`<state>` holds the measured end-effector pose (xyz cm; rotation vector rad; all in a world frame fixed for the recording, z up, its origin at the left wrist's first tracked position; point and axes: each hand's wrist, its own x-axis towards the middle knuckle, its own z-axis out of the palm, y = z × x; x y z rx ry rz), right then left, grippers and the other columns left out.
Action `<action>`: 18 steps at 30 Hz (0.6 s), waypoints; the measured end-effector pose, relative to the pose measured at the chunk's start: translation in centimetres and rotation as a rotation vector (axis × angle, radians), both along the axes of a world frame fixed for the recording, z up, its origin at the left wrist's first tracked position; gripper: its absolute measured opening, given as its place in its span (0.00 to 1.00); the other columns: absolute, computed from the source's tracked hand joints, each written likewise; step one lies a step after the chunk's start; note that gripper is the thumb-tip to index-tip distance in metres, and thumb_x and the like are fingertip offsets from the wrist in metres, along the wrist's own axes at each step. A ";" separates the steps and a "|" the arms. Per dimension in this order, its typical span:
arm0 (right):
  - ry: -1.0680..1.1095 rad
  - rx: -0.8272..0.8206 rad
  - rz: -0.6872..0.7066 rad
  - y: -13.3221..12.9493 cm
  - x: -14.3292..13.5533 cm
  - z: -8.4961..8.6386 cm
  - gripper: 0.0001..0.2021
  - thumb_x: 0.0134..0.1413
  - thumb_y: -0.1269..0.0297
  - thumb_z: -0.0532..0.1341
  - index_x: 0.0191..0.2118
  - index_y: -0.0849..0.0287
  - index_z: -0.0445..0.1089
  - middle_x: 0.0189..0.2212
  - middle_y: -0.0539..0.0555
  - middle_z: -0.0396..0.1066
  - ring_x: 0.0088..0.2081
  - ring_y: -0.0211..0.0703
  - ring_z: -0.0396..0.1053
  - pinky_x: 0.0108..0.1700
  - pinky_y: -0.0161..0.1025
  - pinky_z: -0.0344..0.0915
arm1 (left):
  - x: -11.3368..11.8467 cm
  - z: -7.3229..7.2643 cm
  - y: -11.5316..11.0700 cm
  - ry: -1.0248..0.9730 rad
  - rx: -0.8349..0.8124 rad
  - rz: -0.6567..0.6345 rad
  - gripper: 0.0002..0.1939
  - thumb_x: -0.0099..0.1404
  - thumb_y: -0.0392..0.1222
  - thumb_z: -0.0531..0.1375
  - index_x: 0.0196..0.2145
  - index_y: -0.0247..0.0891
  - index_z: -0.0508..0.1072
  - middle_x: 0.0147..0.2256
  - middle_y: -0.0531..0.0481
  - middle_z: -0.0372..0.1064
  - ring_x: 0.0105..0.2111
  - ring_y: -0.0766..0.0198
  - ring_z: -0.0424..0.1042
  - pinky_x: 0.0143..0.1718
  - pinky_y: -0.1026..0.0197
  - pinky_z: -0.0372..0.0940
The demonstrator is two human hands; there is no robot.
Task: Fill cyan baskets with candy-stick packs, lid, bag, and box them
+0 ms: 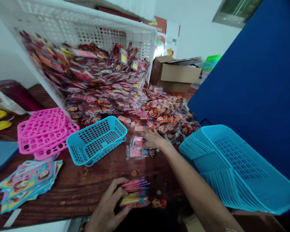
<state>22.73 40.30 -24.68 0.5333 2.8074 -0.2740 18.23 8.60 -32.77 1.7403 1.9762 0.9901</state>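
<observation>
While our left hand (111,203) pinches a bundle (137,191) at the table (87,190) edge, we should keep it square so it won't fan out. Our right hand (154,138) touches packets (138,152) by the pile (164,112), can't tell its grip; blue basket (94,130) sits left, basket stack (207,167) hems us in right.

Passage: table (87,185) between cards (30,183) and left hand (108,206)
Right side: stacked baskets (207,164) block
Far side: heaped packets (101,87) and tilted crate (147,42) block
</observation>
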 end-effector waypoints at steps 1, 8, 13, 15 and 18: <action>0.010 -0.003 -0.028 0.1 0.5 0.4 0.24 0.54 0.65 0.64 0.57 0.60 0.66 0.51 0.64 0.71 0.56 0.60 0.65 0.59 0.57 0.53 | 0.0 0.0 0.0 -0.001 0.004 -0.004 0.07 0.68 0.40 0.58 0.44 0.43 0.66 0.57 0.43 0.58 0.57 0.60 0.65 0.56 0.63 0.65; 0.021 -0.393 -0.046 -1.3 1.8 0.3 0.26 0.47 0.67 0.69 0.53 0.60 0.65 0.48 0.56 0.73 0.46 0.47 0.71 0.43 0.35 0.63 | 0.1 0.1 0.3 -0.011 0.029 0.009 0.07 0.67 0.38 0.59 0.43 0.43 0.66 0.57 0.43 0.59 0.56 0.60 0.65 0.55 0.62 0.65; -0.045 -0.130 0.006 -3.2 0.8 -1.7 0.33 0.43 0.62 0.71 0.57 0.59 0.66 0.52 0.63 0.67 0.53 0.56 0.66 0.49 0.42 0.62 | 0.0 0.0 0.2 0.012 0.041 0.002 0.08 0.67 0.38 0.60 0.44 0.43 0.67 0.57 0.43 0.59 0.56 0.60 0.66 0.55 0.64 0.65; -0.021 -0.104 0.042 -3.3 0.9 -1.8 0.32 0.43 0.61 0.70 0.57 0.57 0.66 0.51 0.62 0.67 0.53 0.56 0.66 0.48 0.42 0.62 | 0.0 -0.2 0.2 0.031 0.062 0.005 0.09 0.66 0.37 0.60 0.43 0.43 0.67 0.57 0.43 0.60 0.56 0.61 0.66 0.55 0.65 0.65; -0.060 -0.208 -0.025 -2.3 1.0 -1.4 0.28 0.44 0.60 0.69 0.54 0.56 0.66 0.44 0.56 0.74 0.44 0.50 0.72 0.40 0.38 0.63 | -0.1 -0.1 0.4 0.044 0.108 0.011 0.10 0.64 0.36 0.61 0.44 0.43 0.67 0.55 0.44 0.62 0.55 0.61 0.68 0.54 0.67 0.66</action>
